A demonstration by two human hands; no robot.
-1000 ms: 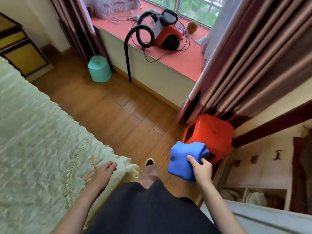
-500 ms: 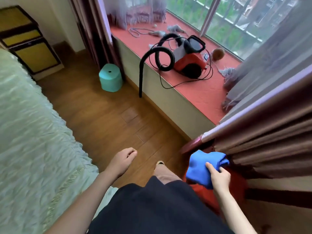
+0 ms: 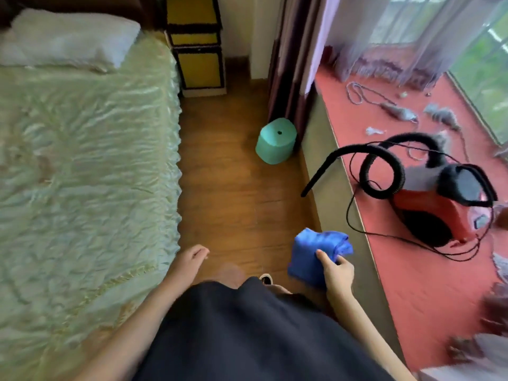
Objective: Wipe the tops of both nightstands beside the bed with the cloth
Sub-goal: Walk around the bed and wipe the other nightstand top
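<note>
right hand (image 3: 336, 273): closed around folded blue microfibre cloth (image 3: 313, 251), thumb on top, fingers underneath; cloth bunched, sticking out ahead and left of the knuckles.
left hand (image 3: 189, 261): empty, fingers loosely curled, half open, hanging just beside the edge of the pale green quilted bedspread (image 3: 82, 166); touching or not, cannot tell.
step in hand: carrying cloth along the wooden floor strip (image 3: 228, 193) between bed and window ledge, toward a nightstand; no wiping under way, cloth clear of any surface.
target: yellow-and-black drawer nightstand (image 3: 196, 45), well ahead of the right hand and off to its left, at the head of the bed next to the white pillow (image 3: 74, 39); top surface cut off by frame edge, not visible.
other nightstand: not in view.
obstacles: mint green plastic stool (image 3: 276, 144) ahead of the right hand, beside the dark curtain (image 3: 288, 64); red and black vacuum cleaner (image 3: 439, 204) on the red window ledge (image 3: 412, 270), to the right of the hand, hose tip overhanging the floor strip.
next move, judged: walk forward past the stool on the bed side, bring cloth up flat onto the nightstand top, press and sweep across.
progress, judged: cannot tell whether either top is wiped yet.
</note>
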